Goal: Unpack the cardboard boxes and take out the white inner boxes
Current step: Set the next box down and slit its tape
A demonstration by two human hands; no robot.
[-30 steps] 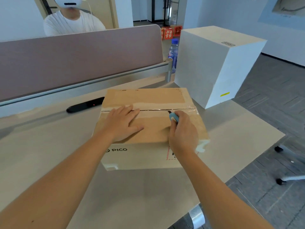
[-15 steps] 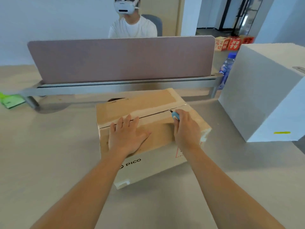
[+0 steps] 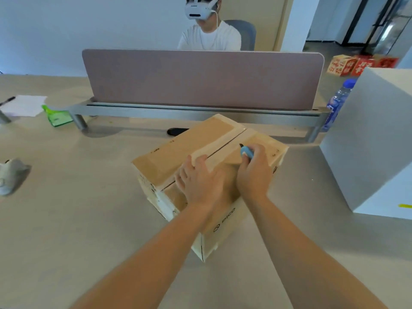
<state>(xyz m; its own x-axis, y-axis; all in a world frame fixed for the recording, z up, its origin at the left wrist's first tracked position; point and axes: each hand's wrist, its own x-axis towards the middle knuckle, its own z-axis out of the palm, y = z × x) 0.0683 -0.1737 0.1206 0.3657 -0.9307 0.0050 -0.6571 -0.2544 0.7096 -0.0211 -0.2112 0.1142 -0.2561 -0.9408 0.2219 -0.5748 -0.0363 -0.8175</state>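
A brown cardboard box marked PICO sits on the desk, turned so one corner points at me. Clear tape runs along its top seam, which shows a dark slit. My left hand lies on the near left end of the top, its fingers bent over the box's edge. My right hand grips a small blue cutter with its blade tip on the seam. No white inner box is visible inside.
A large white box stands on the desk at the right. A pink divider panel on a metal rail crosses the back, a person seated behind it. A water bottle, green packet, papers and a white device lie around.
The box has turned on the desk so a corner now faces me. My left hand slid from the flat top to the box's left end. The view swung left.
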